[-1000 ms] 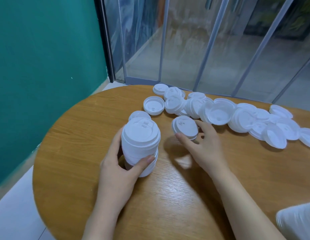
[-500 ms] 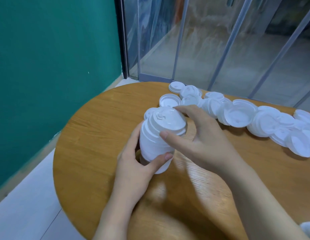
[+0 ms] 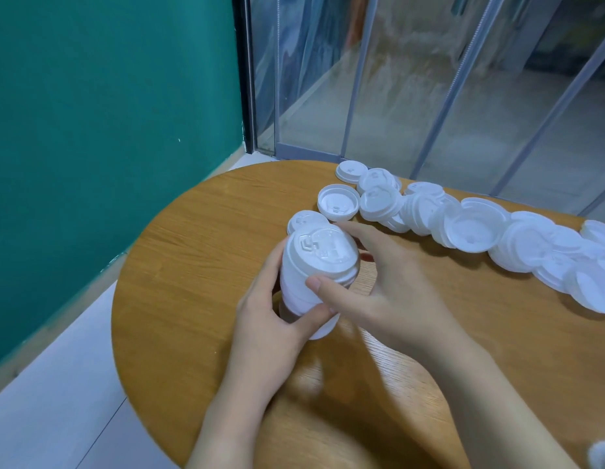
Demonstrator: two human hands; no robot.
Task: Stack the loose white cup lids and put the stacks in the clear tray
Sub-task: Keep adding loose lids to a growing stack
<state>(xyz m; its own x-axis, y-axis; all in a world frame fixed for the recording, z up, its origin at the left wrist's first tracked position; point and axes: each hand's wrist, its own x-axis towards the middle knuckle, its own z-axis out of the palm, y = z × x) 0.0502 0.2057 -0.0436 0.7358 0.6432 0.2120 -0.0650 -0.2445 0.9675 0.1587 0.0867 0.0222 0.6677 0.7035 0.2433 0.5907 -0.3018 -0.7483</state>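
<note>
1. My left hand (image 3: 270, 319) wrapped the stack of white lids (image 3: 314, 275) low down, thumb across the front.
2. My right hand (image 3: 372, 299) pinched the top lid (image 3: 323, 250), thumb on the near rim, fingers over the far side.
3. Embossed marks on the lid were unreadable.
4. Loose lids (image 3: 463, 225) trailed right across the wooden table (image 3: 199, 265).

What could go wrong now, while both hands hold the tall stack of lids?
1. The lid stack leans in the left hand; pressing the top lid with the right hand may topple it.
2. A single lid lies just behind the stack and could be knocked.
3. The clear tray is not in view.
</note>
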